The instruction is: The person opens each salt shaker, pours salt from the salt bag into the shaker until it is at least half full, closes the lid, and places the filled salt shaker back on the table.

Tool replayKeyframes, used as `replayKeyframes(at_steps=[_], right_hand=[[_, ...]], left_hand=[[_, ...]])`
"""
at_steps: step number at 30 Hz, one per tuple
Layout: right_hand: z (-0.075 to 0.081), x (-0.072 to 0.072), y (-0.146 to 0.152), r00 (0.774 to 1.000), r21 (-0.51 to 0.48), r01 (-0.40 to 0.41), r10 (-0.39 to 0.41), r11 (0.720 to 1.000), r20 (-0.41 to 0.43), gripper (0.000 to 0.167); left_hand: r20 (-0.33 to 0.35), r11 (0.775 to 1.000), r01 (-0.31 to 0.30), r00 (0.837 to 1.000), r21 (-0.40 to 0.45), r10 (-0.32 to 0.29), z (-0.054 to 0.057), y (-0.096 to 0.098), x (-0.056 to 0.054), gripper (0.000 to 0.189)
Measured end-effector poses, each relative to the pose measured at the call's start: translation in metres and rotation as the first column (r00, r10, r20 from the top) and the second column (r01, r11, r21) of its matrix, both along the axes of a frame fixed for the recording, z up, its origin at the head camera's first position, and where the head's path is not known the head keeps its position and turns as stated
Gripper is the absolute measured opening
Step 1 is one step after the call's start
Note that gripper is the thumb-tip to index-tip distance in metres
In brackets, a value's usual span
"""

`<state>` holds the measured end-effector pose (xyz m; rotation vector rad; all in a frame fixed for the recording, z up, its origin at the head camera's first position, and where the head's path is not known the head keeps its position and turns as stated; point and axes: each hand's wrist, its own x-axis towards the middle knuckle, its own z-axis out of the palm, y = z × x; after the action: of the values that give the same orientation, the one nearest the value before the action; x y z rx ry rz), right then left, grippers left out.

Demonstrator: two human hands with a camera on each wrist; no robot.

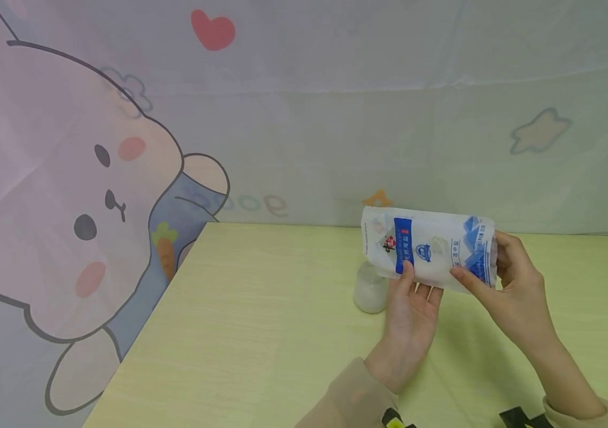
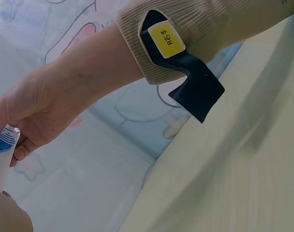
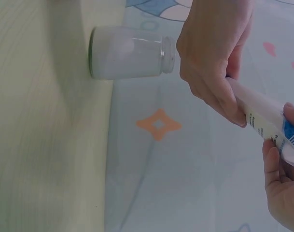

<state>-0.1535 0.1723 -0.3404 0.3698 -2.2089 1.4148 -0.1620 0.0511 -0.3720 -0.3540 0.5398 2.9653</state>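
Observation:
Both hands hold a white and blue salt bag (image 1: pixel 432 246), which lies nearly level in the air above the table. My left hand (image 1: pixel 410 321) grips its lower edge near the left end, thumb on the printed front and fingers behind. The bag's right end is held by my right hand (image 1: pixel 520 291), its thumb on the front. Below the bag's left end, a glass jar (image 1: pixel 370 292) stands upright on the table, partly hidden by the bag and left hand. In the right wrist view the jar (image 3: pixel 130 52) shows whitish contents and a bare mouth.
A pale wooden table (image 1: pixel 218 333) extends under the hands. Behind it hangs a cartoon-printed cloth (image 1: pixel 304 131), which also covers the left side beyond the table's edge. Black straps (image 1: pixel 523 419) are on both wrists.

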Motion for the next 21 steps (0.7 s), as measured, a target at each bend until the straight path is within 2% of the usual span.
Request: replayKeyframes(at_steps=[11, 21], right_hand=[[-0.0013, -0.0008, 0.0009, 1.000, -0.001, 0.006, -0.006, 1.000, -0.012, 0.066], [-0.0022, -0.0021, 0.0029, 1.000, 0.015, 0.004, -0.005, 1.000, 0.023, 0.068]], left_hand=[[0.006, 1.000, 0.005, 1.000, -0.011, -0.004, -0.0001, 0.0003, -0.0004, 0.042], [-0.006, 1.000, 0.006, 1.000, 0.009, -0.006, -0.0001, 0.0010, -0.0011, 0.043]])
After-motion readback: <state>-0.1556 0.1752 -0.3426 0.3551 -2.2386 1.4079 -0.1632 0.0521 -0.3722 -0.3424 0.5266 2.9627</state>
